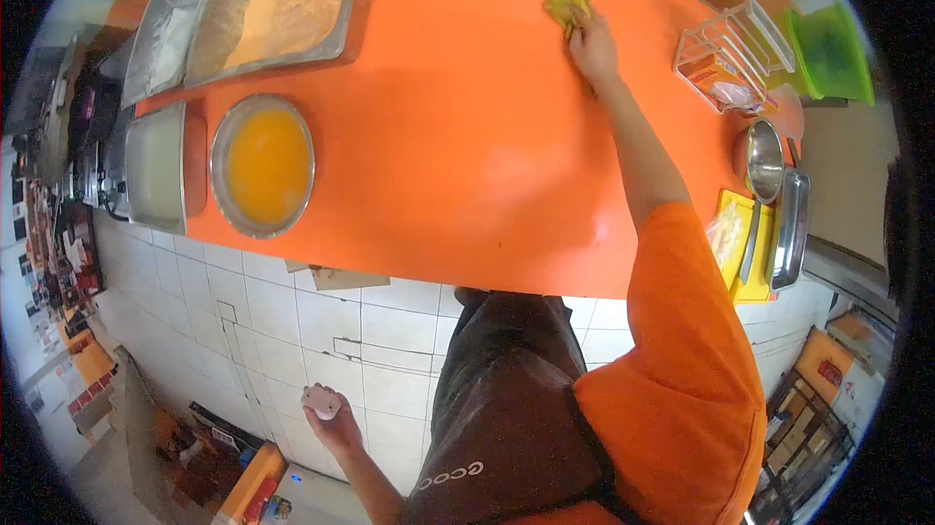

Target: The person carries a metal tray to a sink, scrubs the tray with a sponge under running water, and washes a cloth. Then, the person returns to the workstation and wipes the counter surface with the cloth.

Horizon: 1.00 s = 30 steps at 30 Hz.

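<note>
My right hand point(592, 50) reaches across the orange tabletop point(438, 135) to its far side. Its fingers are closed on a crumpled yellow cloth point(567, 3) that lies against the surface. Low at the left, over the tiled floor, my left hand point(338, 431) is wrapped round a small pale pinkish object point(320, 400) with dark marks on its top; I cannot make out its kind.
At the left stand a bowl of orange liquid point(265, 169), a metal pan point(156, 169) and a tray of orange powder point(292, 9). Rightward are a white wire rack point(726, 48), a green container point(830, 53), a steel bowl point(765, 163) and a yellow cutting board point(755, 286) with a knife point(751, 243).
</note>
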Each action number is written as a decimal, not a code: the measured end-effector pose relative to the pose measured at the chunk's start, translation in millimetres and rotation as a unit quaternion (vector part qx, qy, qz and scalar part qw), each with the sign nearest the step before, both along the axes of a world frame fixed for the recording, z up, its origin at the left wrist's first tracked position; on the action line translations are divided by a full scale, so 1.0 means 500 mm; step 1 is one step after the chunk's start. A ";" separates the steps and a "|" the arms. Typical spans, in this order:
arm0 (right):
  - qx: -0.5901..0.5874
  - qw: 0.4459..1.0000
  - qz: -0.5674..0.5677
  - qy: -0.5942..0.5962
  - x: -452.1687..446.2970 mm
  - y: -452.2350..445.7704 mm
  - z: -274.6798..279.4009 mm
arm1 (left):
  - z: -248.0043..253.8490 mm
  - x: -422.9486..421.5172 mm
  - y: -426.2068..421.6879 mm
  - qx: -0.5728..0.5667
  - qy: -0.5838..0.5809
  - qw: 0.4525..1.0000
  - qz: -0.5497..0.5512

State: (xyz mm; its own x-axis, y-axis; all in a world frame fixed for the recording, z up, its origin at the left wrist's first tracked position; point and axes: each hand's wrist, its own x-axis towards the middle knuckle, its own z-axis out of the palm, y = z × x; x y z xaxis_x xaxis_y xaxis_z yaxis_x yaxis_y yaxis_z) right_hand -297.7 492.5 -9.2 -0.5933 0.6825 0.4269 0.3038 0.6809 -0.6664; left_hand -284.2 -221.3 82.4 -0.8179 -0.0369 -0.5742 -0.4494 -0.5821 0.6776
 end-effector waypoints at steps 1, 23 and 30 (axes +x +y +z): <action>0.051 0.998 -0.028 -0.026 -0.002 -0.005 -0.017 | 0.003 0.016 -0.019 0.000 0.004 1.000 0.002; 0.023 0.989 0.127 -0.067 0.275 -0.510 -0.028 | -0.081 0.099 -0.109 0.018 -0.018 0.996 -0.085; 0.124 0.988 -0.043 -0.085 0.270 -0.233 -0.069 | -0.075 0.126 -0.177 0.002 0.003 0.996 -0.095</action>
